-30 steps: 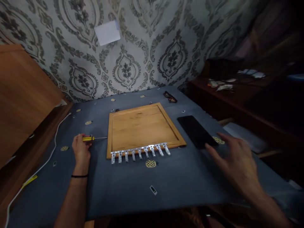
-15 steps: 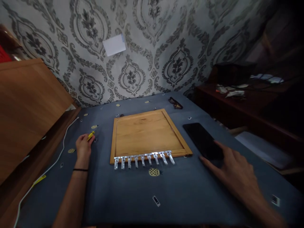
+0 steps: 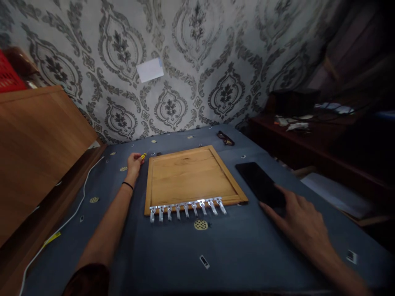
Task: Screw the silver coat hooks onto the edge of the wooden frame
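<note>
My left hand [image 3: 135, 165] is beyond the left edge of the wooden panel [image 3: 188, 174], closed on a small screwdriver [image 3: 143, 156] with a yellow handle. Its thin tip points to the upper right. A black smartphone [image 3: 259, 181] lies on the cloth to the right of the panel. My right hand [image 3: 300, 218] has its thumb and fingers around the phone's near end. Along the panel's front edge sits a row of several metal hinge-like clips [image 3: 186, 209], their arms hanging over toward me.
Dark-framed glasses [image 3: 226, 138] lie at the back right of the blue cloth [image 3: 166, 263]. A white cable [image 3: 83, 191] runs down the left side beside a brown wooden board [image 3: 40, 144]. A dark red cabinet [image 3: 308, 150] stands at the right; patterned wallpaper [image 3: 173, 37] is behind.
My left hand has moved forward and to the right with the screwdriver, closer to the panel's far left corner. My right hand stays at the phone. The view has shifted slightly.
</note>
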Demonstrator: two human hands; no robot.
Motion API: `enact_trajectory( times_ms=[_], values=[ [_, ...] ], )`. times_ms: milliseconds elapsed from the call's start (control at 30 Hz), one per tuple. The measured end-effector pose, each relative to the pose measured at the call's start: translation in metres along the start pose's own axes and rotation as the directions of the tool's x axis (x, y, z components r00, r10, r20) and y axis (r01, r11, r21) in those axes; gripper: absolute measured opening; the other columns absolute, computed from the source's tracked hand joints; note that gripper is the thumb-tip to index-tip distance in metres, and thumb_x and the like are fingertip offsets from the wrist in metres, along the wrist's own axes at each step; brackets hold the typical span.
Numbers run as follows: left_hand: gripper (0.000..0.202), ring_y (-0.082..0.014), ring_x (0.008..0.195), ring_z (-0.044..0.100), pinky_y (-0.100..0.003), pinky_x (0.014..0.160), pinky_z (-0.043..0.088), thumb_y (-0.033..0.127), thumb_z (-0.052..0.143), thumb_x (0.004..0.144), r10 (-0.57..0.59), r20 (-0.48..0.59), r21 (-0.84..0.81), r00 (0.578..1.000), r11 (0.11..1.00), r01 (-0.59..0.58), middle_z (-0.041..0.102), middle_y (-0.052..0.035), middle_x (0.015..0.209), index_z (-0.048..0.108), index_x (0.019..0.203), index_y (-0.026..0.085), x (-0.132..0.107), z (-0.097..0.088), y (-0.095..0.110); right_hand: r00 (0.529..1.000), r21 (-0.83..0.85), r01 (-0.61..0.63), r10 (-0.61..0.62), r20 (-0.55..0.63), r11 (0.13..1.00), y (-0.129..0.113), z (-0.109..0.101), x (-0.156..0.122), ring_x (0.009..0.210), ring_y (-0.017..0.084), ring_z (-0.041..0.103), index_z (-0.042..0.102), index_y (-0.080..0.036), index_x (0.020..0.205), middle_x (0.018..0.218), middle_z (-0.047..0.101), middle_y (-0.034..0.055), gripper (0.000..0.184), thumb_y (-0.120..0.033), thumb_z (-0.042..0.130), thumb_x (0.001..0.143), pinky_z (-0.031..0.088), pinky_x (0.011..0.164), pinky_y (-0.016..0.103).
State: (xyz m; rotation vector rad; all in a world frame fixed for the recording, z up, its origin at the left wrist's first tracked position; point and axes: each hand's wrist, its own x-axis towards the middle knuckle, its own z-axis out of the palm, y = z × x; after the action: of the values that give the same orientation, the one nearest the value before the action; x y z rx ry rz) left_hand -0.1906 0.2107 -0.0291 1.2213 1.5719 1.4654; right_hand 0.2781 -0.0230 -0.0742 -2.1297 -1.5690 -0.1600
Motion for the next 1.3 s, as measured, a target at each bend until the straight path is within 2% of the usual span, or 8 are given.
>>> enact_trajectory(
  times_ms=[133,333,667,800,933,1100,1167,1300],
  values=[
    [0.039,-0.0237,0.11,0.065,-0.045,0.093,0.058,0.038,0.064,0.098,0.124,0.261,0.116,0.957,0.98,-0.159,0.063,-0.0108,0.129,0.06,0.13,0.016,-0.004,0.02,0.008,0.998,0.009,0.041,-0.04,-0.045,0.999,0.003,0.003,-0.002,0.098,0.042,0.067,0.054,-0.019,0.135,0.112,0.069,0.0194,0.067,-0.066,0.039,0.089,0.055,0.08,0.059],
    [0.037,-0.0228,0.108,0.066,-0.045,0.092,0.058,0.038,0.064,0.098,0.234,0.575,0.192,0.784,0.893,-0.407,0.064,-0.0103,0.126,0.062,0.127,0.016,-0.038,0.049,0.0,0.998,0.034,0.065,-0.065,-0.019,0.997,0.002,0.0,-0.002,0.095,0.047,0.067,0.054,-0.016,0.136,0.108,0.068,0.0242,0.073,-0.07,0.038,0.089,0.055,0.076,0.063],
    [0.036,-0.0229,0.109,0.066,-0.045,0.093,0.058,0.039,0.064,0.098,0.296,0.605,0.247,0.739,0.813,-0.527,0.064,-0.0103,0.126,0.062,0.127,0.016,-0.056,0.053,0.017,1.0,0.174,-0.005,0.006,-0.004,0.985,-0.006,-0.012,0.002,0.106,0.049,0.066,0.051,-0.018,0.14,0.115,0.067,0.0243,0.073,-0.066,0.05,0.084,0.055,0.085,0.064],
    [0.022,-0.021,0.102,0.064,-0.043,0.094,0.054,0.035,0.07,0.092,0.305,0.574,0.159,0.76,0.869,-0.469,0.067,-0.0064,0.108,0.067,0.101,0.015,-0.078,0.047,0.045,0.988,0.344,-0.148,0.155,0.007,0.927,-0.017,-0.027,0.005,0.118,0.044,0.064,0.055,-0.018,0.135,0.124,0.065,0.0204,0.075,-0.06,0.066,0.074,0.05,0.101,0.062],
    [0.017,-0.0225,0.088,0.064,-0.038,0.085,0.055,0.035,0.077,0.081,0.285,0.609,-0.029,0.74,0.941,-0.338,0.068,-0.0048,0.088,0.069,0.086,0.021,-0.147,0.05,0.073,0.893,0.659,-0.397,0.434,0.118,0.638,-0.022,-0.039,0.01,0.111,0.037,0.066,0.061,-0.023,0.127,0.116,0.069,0.0122,0.08,-0.055,0.083,0.057,0.046,0.107,0.062],
    [0.029,-0.0254,0.098,0.07,-0.04,0.087,0.058,0.036,0.077,0.082,0.035,0.873,-0.141,0.487,0.973,0.183,0.072,-0.0113,0.106,0.071,0.109,0.026,-0.276,0.079,0.085,0.836,0.809,-0.457,0.489,0.249,0.369,-0.009,-0.048,0.012,0.082,0.024,0.072,0.06,-0.025,0.113,0.09,0.069,0.0035,0.064,-0.059,0.078,0.061,0.061,0.091,0.05],
    [0.036,-0.0296,0.103,0.07,-0.046,0.091,0.058,0.034,0.081,0.078,0.004,0.901,-0.122,0.433,0.961,0.247,0.071,-0.013,0.111,0.071,0.111,0.027,-0.311,0.099,0.083,0.821,0.844,-0.47,0.478,0.312,0.258,-0.003,-0.053,0.008,0.071,0.023,0.072,0.059,-0.027,0.105,0.081,0.068,0.0005,0.055,-0.057,0.077,0.063,0.065,0.082,0.049],
    [0.046,-0.0362,0.126,0.062,-0.051,0.105,0.051,0.037,0.087,0.072,-0.037,0.865,-0.159,0.5,0.926,0.344,0.069,-0.011,0.126,0.072,0.116,0.033,-0.337,0.143,0.081,0.822,0.876,-0.461,0.44,0.361,0.143,0.0,-0.072,-0.012,0.068,0.025,0.074,0.058,-0.029,0.106,0.08,0.071,0.0,0.054,-0.053,0.08,0.063,0.066,0.074,0.048]
  ],
)
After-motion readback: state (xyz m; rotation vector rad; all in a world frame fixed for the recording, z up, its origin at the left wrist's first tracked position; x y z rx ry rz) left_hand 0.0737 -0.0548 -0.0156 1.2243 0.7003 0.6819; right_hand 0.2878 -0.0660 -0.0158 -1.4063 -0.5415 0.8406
